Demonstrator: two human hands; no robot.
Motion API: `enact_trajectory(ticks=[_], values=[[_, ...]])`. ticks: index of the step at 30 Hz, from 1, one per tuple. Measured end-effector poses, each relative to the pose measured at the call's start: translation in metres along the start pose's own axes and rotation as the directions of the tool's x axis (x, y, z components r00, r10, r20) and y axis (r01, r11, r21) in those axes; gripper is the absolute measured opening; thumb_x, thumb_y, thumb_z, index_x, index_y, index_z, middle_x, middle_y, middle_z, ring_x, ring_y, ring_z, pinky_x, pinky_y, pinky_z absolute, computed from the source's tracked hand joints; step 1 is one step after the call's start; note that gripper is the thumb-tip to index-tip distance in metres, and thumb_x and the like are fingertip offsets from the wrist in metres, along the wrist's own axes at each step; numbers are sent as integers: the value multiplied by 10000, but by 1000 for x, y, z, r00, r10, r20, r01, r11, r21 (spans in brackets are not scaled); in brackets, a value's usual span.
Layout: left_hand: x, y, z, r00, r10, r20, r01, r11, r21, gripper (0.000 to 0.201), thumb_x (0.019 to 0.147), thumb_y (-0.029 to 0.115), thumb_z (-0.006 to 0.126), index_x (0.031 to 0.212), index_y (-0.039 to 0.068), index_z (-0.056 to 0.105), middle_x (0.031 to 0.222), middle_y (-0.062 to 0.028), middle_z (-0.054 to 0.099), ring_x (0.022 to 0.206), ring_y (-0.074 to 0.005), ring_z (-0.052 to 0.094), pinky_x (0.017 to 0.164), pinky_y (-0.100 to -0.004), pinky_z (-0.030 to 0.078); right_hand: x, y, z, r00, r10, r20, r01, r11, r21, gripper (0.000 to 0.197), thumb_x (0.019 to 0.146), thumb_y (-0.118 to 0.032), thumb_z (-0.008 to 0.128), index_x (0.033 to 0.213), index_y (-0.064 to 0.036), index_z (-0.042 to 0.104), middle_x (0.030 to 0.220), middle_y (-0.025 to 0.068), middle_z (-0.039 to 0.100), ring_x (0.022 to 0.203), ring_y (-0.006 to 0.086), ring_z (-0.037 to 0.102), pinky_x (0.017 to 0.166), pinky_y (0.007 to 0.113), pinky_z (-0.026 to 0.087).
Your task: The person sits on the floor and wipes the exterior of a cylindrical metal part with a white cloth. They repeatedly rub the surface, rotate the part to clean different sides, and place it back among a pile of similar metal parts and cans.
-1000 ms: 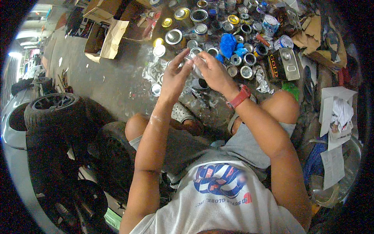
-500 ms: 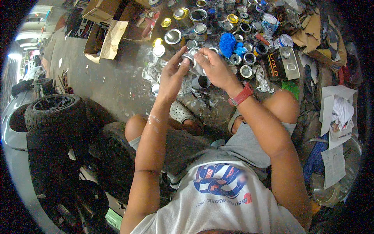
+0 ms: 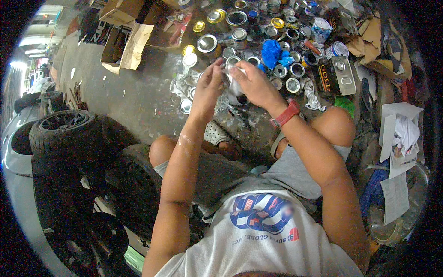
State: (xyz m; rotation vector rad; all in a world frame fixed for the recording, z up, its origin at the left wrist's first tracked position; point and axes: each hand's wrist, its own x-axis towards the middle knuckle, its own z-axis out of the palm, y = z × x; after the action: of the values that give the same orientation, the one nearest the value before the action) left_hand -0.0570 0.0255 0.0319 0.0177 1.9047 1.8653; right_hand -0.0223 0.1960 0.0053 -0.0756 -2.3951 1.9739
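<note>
My left hand [image 3: 210, 87] is raised over the cluster of cans, its fingers closed and slightly blurred. Whatever it grips is hidden or turned edge-on. Close beside it, my right hand [image 3: 256, 84] pinches a white rag [image 3: 234, 87] that hangs below the fingers. A red watch [image 3: 287, 114] is on my right wrist. Partly covered by the rag and my right hand, a dark open can [image 3: 242, 99] stands on the floor. Just beyond my fingers is a small round can [image 3: 233, 60].
Several paint cans [image 3: 206, 44] and a blue crumpled plastic bag [image 3: 271, 53] crowd the floor ahead. A rectangular metal tin [image 3: 342, 76] lies at right. Crumpled paper [image 3: 182, 83] is left of my hands. Tires [image 3: 64, 127] stand at left; an open cardboard box [image 3: 134, 48] sits far left.
The round metal lid that showed in my left hand is no longer visible. My left hand has turned and dropped slightly, and the white rag now hangs lower from my right hand.
</note>
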Motion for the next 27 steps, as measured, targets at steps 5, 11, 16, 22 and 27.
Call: enact_trajectory(ticks=[5, 11, 16, 22, 27], values=[[3, -1, -10, 996, -90, 13, 91, 994, -67, 449, 1071, 326, 638, 1436, 64, 623, 1227, -50, 690, 974, -154, 626, 918, -302, 516, 7, 3, -1, 998, 39, 40, -46, 979, 197, 404, 1091, -375, 571, 1137, 17, 657, 966, 111, 716, 851, 164, 645, 787, 359, 534], [-6, 15, 2, 977, 209, 32, -206, 907, 368, 379, 1046, 251, 680, 1362, 42, 683, 1187, -70, 729, 992, -141, 659, 876, -296, 521, 13, 16, -13, 970, 165, 176, -199, 961, 194, 349, 1094, -325, 582, 1174, -3, 690, 949, -35, 665, 825, 42, 563, 726, 242, 475], [4, 1, -14, 999, -47, -7, 47, 999, -15, 330, 1076, 269, 615, 1309, 45, 680, 1156, -54, 740, 933, -155, 676, 857, -311, 539, 22, 20, -24, 971, 115, 211, -194, 895, 401, 334, 1091, -318, 581, 1125, -12, 710, 956, -19, 688, 841, 57, 596, 753, 253, 489], [-1, 11, -18, 967, -169, 189, 216, 940, -264, 185, 1072, 246, 621, 1094, 81, 703, 1135, -27, 724, 1036, -161, 650, 969, -340, 489, 19, 10, -32, 970, 162, 180, -238, 770, 592, 297, 1079, -315, 616, 1135, -35, 697, 1017, 2, 696, 910, 84, 637, 826, 266, 509], [-5, 13, -21, 970, -140, 198, 188, 951, -246, 125, 1058, 234, 647, 1057, 117, 691, 1283, -26, 702, 1109, -150, 629, 991, -354, 486, 16, -8, -29, 967, 54, -247, -39, 997, 64, 297, 1047, -327, 669, 1145, -46, 678, 1031, 66, 719, 954, 141, 671, 869, 283, 515]])
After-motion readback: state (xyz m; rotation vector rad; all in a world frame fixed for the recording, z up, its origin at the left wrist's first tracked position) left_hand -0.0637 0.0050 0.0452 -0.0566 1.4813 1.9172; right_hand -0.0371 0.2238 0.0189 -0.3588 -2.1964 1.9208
